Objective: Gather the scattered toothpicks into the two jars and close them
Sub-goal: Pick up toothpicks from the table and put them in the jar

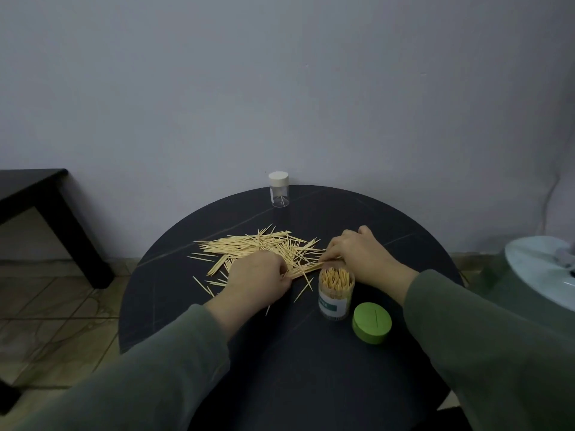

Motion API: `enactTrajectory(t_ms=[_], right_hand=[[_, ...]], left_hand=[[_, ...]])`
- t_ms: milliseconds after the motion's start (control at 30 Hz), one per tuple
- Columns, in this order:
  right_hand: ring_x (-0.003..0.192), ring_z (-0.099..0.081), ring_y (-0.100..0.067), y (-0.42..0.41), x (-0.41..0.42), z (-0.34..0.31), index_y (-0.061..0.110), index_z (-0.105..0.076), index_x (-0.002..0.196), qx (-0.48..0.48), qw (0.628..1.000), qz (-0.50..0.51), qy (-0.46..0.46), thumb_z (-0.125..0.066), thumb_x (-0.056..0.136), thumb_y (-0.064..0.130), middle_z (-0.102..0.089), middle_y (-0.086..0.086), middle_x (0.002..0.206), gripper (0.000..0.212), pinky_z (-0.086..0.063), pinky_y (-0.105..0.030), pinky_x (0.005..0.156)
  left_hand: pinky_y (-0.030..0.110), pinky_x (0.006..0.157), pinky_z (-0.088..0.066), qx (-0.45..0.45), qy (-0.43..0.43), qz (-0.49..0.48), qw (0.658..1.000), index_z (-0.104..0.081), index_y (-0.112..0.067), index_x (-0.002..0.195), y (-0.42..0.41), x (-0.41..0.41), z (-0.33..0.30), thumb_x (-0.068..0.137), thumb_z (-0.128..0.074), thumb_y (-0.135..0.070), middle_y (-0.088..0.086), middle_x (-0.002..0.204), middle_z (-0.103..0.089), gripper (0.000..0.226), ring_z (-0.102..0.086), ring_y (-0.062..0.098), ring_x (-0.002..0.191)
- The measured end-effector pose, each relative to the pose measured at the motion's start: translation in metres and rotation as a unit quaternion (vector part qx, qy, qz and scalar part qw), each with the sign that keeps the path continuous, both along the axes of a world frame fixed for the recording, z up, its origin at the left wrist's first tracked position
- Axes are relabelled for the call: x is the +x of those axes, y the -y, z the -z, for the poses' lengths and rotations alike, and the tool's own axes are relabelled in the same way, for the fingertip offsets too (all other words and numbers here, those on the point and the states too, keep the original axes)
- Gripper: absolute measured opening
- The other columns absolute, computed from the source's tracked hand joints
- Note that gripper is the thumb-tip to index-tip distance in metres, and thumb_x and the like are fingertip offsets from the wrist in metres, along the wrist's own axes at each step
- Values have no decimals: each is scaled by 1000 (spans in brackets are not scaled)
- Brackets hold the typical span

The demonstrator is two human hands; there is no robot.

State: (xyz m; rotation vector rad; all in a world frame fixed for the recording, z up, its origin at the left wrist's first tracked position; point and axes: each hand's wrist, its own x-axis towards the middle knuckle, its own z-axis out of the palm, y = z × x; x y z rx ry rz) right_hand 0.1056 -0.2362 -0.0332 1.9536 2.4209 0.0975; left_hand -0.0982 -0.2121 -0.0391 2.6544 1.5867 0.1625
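A small bundle of toothpicks [306, 270] is pinched between the two hands: the curled fingers of the left hand [259, 276] grip its near-left end, and the curled fingertips of the right hand [362, 255] hold its far-right end. The bundle is held low over the round dark table [280, 353], with its long axis running from lower left to upper right. Just behind and to the left of the fingers, the scattered toothpicks [255, 245] are spread as a pale, thin, pointed heap, most lying roughly left to right, with a few strays nearer the left wrist. Just beside the right wrist, an open clear jar [336, 293] is seen upright, packed with toothpicks standing on end. Its green lid [371, 322] lies near it on the right. A second clear jar [279, 189], capped in white, stands well apart at the table's far edge.
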Motion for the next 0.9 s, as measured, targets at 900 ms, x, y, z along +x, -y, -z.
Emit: enactTrajectory(t_ms=[900], right_hand=[[110,-49,-8,20,18,2,34,-63,123,77,992,38,-96,-50,96,42,-61,13,119,30,-27,-38,102]], left_hand=[[32,82,-48,15,70,-26,997,-68,-28,106,-4,4,3,96,-53,-38,-7,107,-65,21,-58,16,103]])
